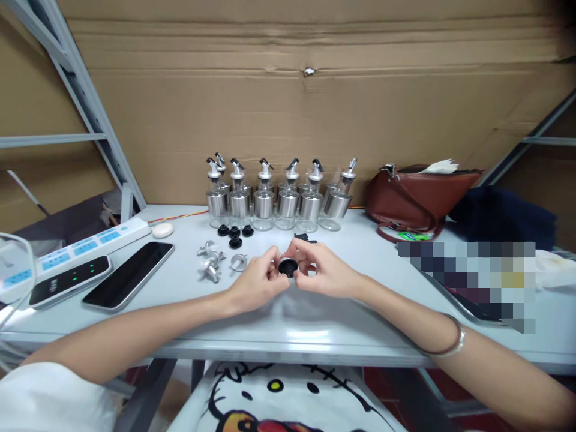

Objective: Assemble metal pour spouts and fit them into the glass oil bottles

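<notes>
My left hand (pixel 257 281) and my right hand (pixel 320 269) meet over the middle of the pale table (pixel 279 327). Both pinch one small black round stopper (pixel 287 267) between their fingertips. To the left of my hands lie loose metal pourer spouts (pixel 210 260) and a metal ring (pixel 238 261). Several black stoppers (pixel 234 233) sit just behind them. A row of several glass bottles with metal pourer tops (pixel 279 201) stands at the back against the cardboard.
A white power strip (pixel 85 246), a dark device with green lights (pixel 67 282) and a black phone (pixel 128 276) lie at the left. A brown leather bag (pixel 416 198) and dark cloth (pixel 499 219) sit at the right. Cardboard walls the back; metal shelf struts flank both sides.
</notes>
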`<state>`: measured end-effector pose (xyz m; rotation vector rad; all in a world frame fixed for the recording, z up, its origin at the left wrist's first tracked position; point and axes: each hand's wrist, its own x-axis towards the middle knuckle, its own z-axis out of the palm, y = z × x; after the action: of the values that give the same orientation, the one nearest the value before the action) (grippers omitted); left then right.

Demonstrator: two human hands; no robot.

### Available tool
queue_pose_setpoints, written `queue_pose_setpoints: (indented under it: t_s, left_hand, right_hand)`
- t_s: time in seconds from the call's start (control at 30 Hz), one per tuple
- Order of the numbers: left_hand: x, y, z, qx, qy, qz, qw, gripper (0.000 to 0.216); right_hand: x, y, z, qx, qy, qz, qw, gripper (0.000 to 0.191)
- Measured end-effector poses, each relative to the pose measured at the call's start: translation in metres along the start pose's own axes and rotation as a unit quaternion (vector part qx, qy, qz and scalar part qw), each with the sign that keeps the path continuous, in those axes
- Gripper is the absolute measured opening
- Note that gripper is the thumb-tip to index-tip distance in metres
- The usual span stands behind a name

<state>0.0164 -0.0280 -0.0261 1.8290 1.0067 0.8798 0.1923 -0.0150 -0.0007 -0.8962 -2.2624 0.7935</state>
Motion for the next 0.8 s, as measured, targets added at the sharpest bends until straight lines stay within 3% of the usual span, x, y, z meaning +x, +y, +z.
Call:
queue_pose_setpoints:
  t_s: [0.2,0.53,0.67,0.8]
  left_hand:
    - [-0.003,0.001,-0.001,0.035,-0.013,0.005,0.999,0.016]
    - [0.001,-0.003,-0.001,-0.045,-0.013,0.038,0.998,0.018]
    - [0.0,-0.004,0.0,-0.068,-0.02,0.037,0.997,0.029]
    - [0.002,-0.004,0.0,-0.078,-0.009,0.041,0.996,0.028]
  right_hand:
    - [0.0,0.0,0.001,-0.033,0.018,-0.018,0.999,0.016]
    - [0.002,-0.002,-0.01,-0.029,0.033,-0.05,0.998,0.021]
    - [0.004,0.005,-0.013,-0.005,0.031,-0.066,0.997,0.026]
    - [0.005,0.012,-0.013,0.009,0.034,-0.071,0.997,0.031]
